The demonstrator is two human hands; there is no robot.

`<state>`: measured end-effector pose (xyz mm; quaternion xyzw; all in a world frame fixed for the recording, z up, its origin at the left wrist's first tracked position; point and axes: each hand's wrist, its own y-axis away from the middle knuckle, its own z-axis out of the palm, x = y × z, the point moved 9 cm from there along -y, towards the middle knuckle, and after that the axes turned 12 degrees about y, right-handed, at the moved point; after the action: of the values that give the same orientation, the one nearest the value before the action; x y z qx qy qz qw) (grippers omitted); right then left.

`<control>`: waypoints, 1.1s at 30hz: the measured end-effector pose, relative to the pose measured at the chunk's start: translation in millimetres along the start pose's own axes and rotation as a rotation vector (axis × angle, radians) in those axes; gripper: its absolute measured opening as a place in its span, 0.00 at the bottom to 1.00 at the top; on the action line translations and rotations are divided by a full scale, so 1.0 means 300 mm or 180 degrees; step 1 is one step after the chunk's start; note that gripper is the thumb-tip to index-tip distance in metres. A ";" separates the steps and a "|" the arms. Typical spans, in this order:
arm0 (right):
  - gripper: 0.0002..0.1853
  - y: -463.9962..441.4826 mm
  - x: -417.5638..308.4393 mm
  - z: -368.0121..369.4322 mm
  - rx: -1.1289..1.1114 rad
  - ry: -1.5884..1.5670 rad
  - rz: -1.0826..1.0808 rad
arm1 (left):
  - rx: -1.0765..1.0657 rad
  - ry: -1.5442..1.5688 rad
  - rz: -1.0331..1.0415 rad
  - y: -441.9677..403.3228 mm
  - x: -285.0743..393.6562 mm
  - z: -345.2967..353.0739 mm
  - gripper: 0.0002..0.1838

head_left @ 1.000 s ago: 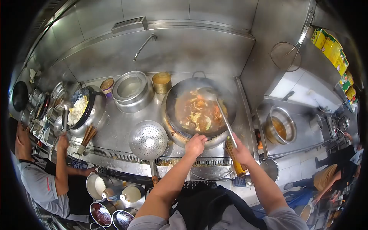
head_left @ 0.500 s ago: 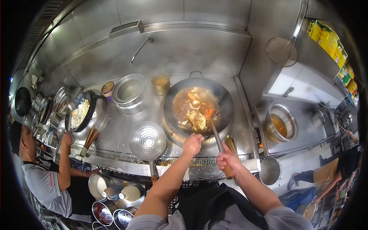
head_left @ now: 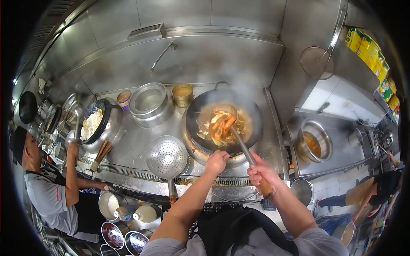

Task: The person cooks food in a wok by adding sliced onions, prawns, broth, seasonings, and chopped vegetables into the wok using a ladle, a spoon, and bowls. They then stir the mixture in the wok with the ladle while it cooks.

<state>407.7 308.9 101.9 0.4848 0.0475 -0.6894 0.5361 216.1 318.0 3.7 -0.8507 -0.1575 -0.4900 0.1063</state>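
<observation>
A dark wok (head_left: 253,115) with food in brown sauce (head_left: 218,123) steams on the round burner in the centre. My left hand (head_left: 216,162) is closed at the wok's near edge, gripping its near handle, which the fingers mostly cover. My right hand (head_left: 262,173) is wrapped round the wooden handle of a metal ladle (head_left: 243,145). The ladle's bowl is in the middle of the wok, among orange and pale pieces of food. Left of the wok lies a perforated strainer (head_left: 167,156), with its handle toward me.
A metal pot (head_left: 149,106) and a yellow tin (head_left: 183,95) stand behind the strainer. At the left a co-worker (head_left: 49,198) works at a second wok holding white food (head_left: 92,124). A steel bowl of orange liquid (head_left: 314,141) sits at the right; other people are beyond it.
The ladle's bowl has moved away from me, from the wok's right side to its middle. My right hand has shifted slightly right with the handle. My left hand stays at the near rim.
</observation>
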 end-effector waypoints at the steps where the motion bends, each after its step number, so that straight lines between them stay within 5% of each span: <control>1: 0.40 -0.011 -0.016 -0.013 0.0113 0.0349 -0.0049 | -0.0026 -0.0022 -0.0035 -0.002 0.000 0.000 0.12; 6: 0.48 -0.054 -0.080 -0.089 0.0588 0.1850 -0.0302 | -0.0059 -0.0046 -0.0070 -0.005 0.003 0.000 0.12; 18: 0.46 -0.096 -0.157 -0.248 0.1155 0.2172 -0.0528 | -0.0073 -0.0058 0.0033 -0.006 -0.002 0.002 0.12; 21: 0.45 -0.156 -0.119 -0.323 0.1523 0.3009 -0.0644 | -0.0038 -0.0067 0.0065 -0.006 -0.002 0.003 0.12; 23: 0.48 -0.254 -0.046 -0.420 0.2127 0.4457 -0.1307 | 0.0007 -0.0076 0.0127 -0.005 -0.005 0.003 0.12; 26: 0.48 -0.295 0.105 -0.358 0.1725 0.3543 -0.0954 | 0.0018 0.0030 0.0139 -0.003 0.003 -0.006 0.12; 28: 0.47 -0.246 0.215 -0.179 0.0869 0.1137 -0.0107 | 0.0030 0.0016 0.0130 -0.005 -0.004 -0.004 0.12; 32: 0.27 -0.163 0.105 -0.066 -0.0783 -0.2523 -0.0034 | -0.0142 -0.0149 -0.0054 -0.008 -0.023 0.012 0.13; 33: 0.23 -0.151 0.115 -0.068 -0.0592 -0.2244 0.0009 | -0.0117 -0.0116 -0.0046 -0.006 -0.026 0.013 0.13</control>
<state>386.1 316.0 45.8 0.1666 -0.0784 -0.8062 0.5622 214.9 319.8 -4.9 -0.8601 -0.1566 -0.4781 0.0841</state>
